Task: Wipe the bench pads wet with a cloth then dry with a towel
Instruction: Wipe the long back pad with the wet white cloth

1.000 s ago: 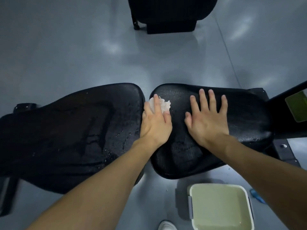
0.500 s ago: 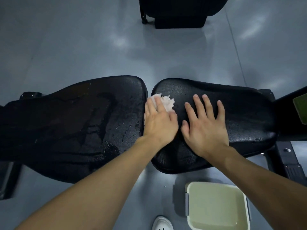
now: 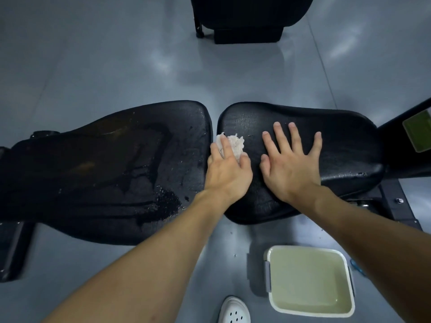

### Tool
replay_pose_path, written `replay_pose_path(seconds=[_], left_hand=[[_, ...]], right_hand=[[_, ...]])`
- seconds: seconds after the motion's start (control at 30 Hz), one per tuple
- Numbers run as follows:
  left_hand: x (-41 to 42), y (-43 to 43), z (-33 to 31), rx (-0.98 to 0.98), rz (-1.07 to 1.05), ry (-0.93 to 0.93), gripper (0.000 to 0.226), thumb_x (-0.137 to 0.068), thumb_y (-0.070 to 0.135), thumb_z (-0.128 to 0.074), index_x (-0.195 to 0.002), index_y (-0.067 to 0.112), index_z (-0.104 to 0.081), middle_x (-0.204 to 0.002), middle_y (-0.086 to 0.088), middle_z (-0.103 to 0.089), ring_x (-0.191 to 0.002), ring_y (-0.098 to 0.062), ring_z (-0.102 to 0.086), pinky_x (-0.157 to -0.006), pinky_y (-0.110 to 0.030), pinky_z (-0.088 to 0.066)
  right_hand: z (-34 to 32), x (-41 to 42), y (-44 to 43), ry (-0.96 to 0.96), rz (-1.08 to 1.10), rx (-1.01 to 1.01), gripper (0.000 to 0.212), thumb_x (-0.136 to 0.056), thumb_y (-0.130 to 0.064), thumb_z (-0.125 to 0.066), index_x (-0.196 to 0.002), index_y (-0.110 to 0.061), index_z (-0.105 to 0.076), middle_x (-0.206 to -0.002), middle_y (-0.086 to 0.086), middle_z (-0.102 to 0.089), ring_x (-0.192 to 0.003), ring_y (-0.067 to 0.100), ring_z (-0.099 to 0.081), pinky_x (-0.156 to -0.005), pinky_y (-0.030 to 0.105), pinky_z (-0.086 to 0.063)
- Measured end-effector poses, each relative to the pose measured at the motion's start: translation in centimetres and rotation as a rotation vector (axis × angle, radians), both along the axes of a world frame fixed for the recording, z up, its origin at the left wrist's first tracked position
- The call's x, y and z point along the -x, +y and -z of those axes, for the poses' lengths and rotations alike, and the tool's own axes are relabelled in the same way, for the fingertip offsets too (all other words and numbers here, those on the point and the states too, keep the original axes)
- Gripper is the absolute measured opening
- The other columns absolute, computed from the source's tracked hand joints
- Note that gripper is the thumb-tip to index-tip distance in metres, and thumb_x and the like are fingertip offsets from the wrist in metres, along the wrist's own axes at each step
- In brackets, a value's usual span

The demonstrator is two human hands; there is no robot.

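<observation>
At the left edge of the right pad (image 3: 345, 145), just beside the gap between the pads, I see the white cloth (image 3: 235, 145) bunched under my left hand (image 3: 227, 173), whose fingers curl over it and press it down. My right hand (image 3: 291, 164) lies flat and spread on the same pad, holding nothing. The left pad (image 3: 105, 171) glistens with streaks and droplets, so I judge its wet pass done. The right pad looks partly wetted, and drying has not begun. No towel shows. A pale basin (image 3: 305, 247) sits on the near floor, and a blue scrap (image 3: 356, 268) beside it is cut off by my forearm.
</observation>
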State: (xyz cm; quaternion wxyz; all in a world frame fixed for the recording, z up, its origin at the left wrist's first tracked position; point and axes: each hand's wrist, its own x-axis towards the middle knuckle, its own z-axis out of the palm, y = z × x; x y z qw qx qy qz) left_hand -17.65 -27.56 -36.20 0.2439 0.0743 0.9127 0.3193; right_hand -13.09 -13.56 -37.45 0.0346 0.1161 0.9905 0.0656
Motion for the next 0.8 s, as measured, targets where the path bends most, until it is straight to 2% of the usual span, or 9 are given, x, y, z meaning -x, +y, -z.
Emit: replay_pose_path(seconds=[0.07, 0.17, 0.3, 0.33, 0.4, 0.47, 0.53, 0.67, 0.8], left_hand=[[-1.5, -0.5, 0.2, -0.007, -0.009, 0.013, 0.07, -0.104, 0.04, -0.031, -0.16, 0.015, 0.004, -0.166, -0.008, 0.004, -0.149, -0.03, -0.015, -0.122, -0.039, -0.013], [-4.0, -1.4, 0.6, -0.018, -0.032, 0.033, 0.069, -0.105, 0.037, -0.03, -0.16, 0.013, 0.005, -0.166, -0.008, 0.007, -0.15, -0.029, -0.012, -0.121, -0.037, -0.011], [-9.6, -3.2, 1.5, -0.143, -0.02, 0.03, 0.069, -0.106, 0.028, -0.032, -0.157, 0.012, 0.012, -0.166, -0.008, 0.017, -0.153, -0.023, 0.009, -0.124, -0.034, 0.001], [-10.0, -3.3, 1.7, -0.16, -0.03, 0.039, 0.069, -0.106, 0.025, -0.032, -0.157, 0.009, 0.012, -0.166, -0.011, 0.014, -0.153, -0.025, 0.007, -0.124, -0.035, -0.001], [-9.3, -2.4, 1.8, -0.141, -0.103, 0.052, 0.068, -0.105, 0.023, -0.034, -0.157, 0.004, 0.005, -0.162, -0.018, -0.003, -0.148, -0.033, -0.014, -0.122, -0.037, -0.014], [-7.9, -1.0, 1.3, -0.069, -0.168, 0.053, 0.068, -0.104, 0.022, -0.036, -0.157, 0.001, 0.0, -0.152, -0.019, -0.02, -0.132, -0.037, -0.034, -0.115, -0.041, -0.028], [-7.3, -0.3, 1.0, -0.017, -0.17, 0.048, 0.07, -0.102, 0.016, -0.04, -0.157, 0.001, 0.0, -0.146, -0.018, -0.025, -0.122, -0.037, -0.04, -0.107, -0.04, -0.035], [-6.7, -2.1, 0.8, -0.008, -0.081, 0.072, 0.078, -0.092, -0.003, -0.05, -0.158, 0.004, -0.01, -0.143, -0.017, -0.033, -0.121, -0.032, -0.052, -0.103, -0.037, -0.043], [-5.5, -4.7, -0.6, 0.038, 0.014, 0.138, 0.063, -0.093, -0.007, -0.043, -0.154, 0.007, -0.031, -0.135, -0.015, -0.047, -0.119, -0.032, -0.056, -0.097, -0.035, -0.045]], right_hand=[[0.1, -0.8, -0.3, 0.0, 0.007, 0.013, 0.067, -0.097, -0.047, -0.006, -0.158, -0.026, -0.024, -0.167, 0.002, -0.013, -0.154, 0.031, -0.005, -0.116, 0.068, 0.003], [0.1, -2.1, -0.7, -0.005, -0.017, 0.035, 0.066, -0.098, -0.047, -0.006, -0.158, -0.026, -0.025, -0.167, 0.004, -0.015, -0.154, 0.032, -0.007, -0.118, 0.064, 0.0], [0.0, -4.0, -1.2, -0.02, -0.045, 0.051, 0.064, -0.1, -0.046, -0.008, -0.157, -0.024, -0.026, -0.166, 0.006, -0.017, -0.153, 0.033, -0.01, -0.12, 0.061, -0.005], [0.0, -4.2, -1.3, -0.018, -0.044, 0.058, 0.064, -0.1, -0.047, -0.008, -0.157, -0.024, -0.026, -0.166, 0.006, -0.017, -0.153, 0.033, -0.01, -0.121, 0.06, -0.005], [-0.1, -4.3, -1.3, -0.014, -0.045, 0.075, 0.065, -0.099, -0.047, -0.008, -0.157, -0.024, -0.026, -0.166, 0.006, -0.016, -0.153, 0.032, -0.009, -0.121, 0.059, -0.005], [-0.1, -4.2, -1.2, -0.016, -0.047, 0.092, 0.065, -0.099, -0.047, -0.009, -0.157, -0.024, -0.026, -0.166, 0.006, -0.016, -0.153, 0.032, -0.009, -0.121, 0.059, -0.005], [0.0, -4.2, -1.1, -0.015, -0.043, 0.101, 0.065, -0.099, -0.048, -0.009, -0.157, -0.025, -0.026, -0.166, 0.006, -0.016, -0.154, 0.032, -0.009, -0.12, 0.059, -0.005], [0.2, -4.2, -1.0, 0.0, -0.048, 0.103, 0.063, -0.1, -0.046, -0.014, -0.156, -0.023, -0.031, -0.165, 0.007, -0.021, -0.153, 0.033, -0.014, -0.119, 0.06, -0.008], [-0.1, -4.3, -1.1, -0.027, -0.042, 0.118, 0.063, -0.099, -0.046, -0.016, -0.155, -0.023, -0.033, -0.165, 0.008, -0.022, -0.152, 0.034, -0.015, -0.119, 0.06, -0.009]])
